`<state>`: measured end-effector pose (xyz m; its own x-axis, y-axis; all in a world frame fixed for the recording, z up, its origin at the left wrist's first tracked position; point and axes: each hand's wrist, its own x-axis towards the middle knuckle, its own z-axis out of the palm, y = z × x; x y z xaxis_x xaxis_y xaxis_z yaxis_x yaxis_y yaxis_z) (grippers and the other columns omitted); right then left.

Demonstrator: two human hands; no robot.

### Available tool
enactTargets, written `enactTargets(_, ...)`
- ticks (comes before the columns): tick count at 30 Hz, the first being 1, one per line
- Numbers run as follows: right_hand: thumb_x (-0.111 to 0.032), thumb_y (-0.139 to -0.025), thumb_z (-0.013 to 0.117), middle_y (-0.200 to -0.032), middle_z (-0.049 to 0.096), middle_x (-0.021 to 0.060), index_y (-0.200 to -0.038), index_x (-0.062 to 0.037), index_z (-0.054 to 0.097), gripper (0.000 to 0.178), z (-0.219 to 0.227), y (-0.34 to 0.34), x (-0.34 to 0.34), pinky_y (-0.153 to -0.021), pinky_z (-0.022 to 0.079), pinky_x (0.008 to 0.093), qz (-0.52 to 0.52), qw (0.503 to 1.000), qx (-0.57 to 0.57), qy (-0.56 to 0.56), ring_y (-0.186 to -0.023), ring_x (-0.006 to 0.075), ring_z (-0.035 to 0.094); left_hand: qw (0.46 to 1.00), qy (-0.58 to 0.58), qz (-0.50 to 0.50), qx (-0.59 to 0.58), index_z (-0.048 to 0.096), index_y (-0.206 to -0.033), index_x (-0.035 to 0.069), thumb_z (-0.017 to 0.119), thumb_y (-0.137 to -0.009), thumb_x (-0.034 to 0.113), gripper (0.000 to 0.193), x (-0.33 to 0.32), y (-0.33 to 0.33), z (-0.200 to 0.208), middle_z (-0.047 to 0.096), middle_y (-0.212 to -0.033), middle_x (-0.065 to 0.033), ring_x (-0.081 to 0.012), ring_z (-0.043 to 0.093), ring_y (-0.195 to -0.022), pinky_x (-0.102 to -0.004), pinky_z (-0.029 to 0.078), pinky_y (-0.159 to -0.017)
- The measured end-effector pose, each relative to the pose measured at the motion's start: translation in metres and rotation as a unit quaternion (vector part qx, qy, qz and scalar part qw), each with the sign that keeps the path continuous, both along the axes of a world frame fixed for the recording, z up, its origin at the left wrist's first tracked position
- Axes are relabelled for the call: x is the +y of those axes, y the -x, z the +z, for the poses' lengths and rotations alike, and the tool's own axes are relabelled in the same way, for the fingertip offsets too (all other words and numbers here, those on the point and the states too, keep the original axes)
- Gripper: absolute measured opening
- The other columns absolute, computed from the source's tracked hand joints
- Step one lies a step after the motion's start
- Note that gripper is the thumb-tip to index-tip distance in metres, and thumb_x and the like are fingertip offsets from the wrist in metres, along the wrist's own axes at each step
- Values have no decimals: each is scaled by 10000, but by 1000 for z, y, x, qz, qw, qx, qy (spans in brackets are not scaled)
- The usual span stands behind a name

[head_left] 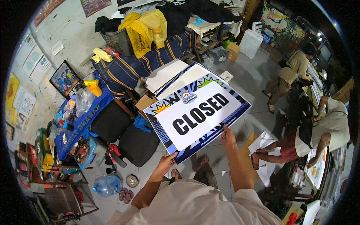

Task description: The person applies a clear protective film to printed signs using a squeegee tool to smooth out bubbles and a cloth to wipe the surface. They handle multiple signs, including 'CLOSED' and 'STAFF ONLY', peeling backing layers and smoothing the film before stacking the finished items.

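I hold a printed sign board [221,118] in front of me with both hands. It has a white middle with bold black lettering and a blue border with yellow and green bursts, and it is tilted up to the right. My left hand [166,164] grips its near left corner, thumb on top. Along the near edge toward the right, my right hand [227,137] pinches the board; the fingers beneath are hidden. Just beyond it, a stack of white boards [165,75] leans by a striped-cloth-covered seat [150,58].
A black office chair [138,146] stands left of the sign. A blue-covered table [84,127] holds clutter. On the floor are a water jug [107,186], slippers [126,195] and paper scraps [264,165]. Two people, one bending [318,125] and one farther off [292,71], work at right-hand tables.
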<state>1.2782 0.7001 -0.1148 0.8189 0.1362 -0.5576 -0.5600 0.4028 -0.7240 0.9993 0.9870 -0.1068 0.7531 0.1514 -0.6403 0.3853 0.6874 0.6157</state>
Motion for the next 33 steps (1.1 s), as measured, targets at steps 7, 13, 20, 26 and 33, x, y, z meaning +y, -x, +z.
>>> enactTargets(7,-327,-965,726,-1067,686,-49,-1055,-197,640,180,-47,-196,45,-954,428,389,95,994,41,-20,-1021,139,619,992,10,68,109,624,-956,155,849,-857,317,294,2,-161,-60,616,-921,25,-138,577,-863,-344,482,-807)
enactTargets(13,-263,-974,717,-1024,676,-43,-1060,-204,651,124,-171,-301,64,-928,460,450,129,985,118,-4,-997,160,616,984,-16,105,143,620,-1221,215,834,-842,361,459,-7,-223,-143,661,-1190,15,-190,566,-1146,-466,393,-999)
enactTargets(20,-273,-917,788,-979,687,16,-1048,-133,644,240,-212,-310,78,-787,535,438,75,967,216,110,-878,221,659,930,-76,122,339,701,-996,152,913,-772,389,389,-5,-248,-207,609,-819,34,-122,552,-735,-338,456,-643)
enactTargets(26,-329,-837,858,-967,701,116,-1094,6,635,478,-203,-289,72,-641,560,417,91,935,112,323,-753,257,671,959,-182,55,211,657,-1113,88,907,-771,362,505,1,-217,-233,625,-880,-4,-156,594,-746,-329,478,-619)
enactTargets(33,-376,-862,806,-975,726,214,-1240,51,610,603,-192,-159,-3,-786,580,416,203,768,-92,600,-839,303,716,935,-248,-156,197,664,-1148,47,769,-838,450,519,38,-160,-246,669,-1048,-97,-263,633,-909,-409,510,-769)
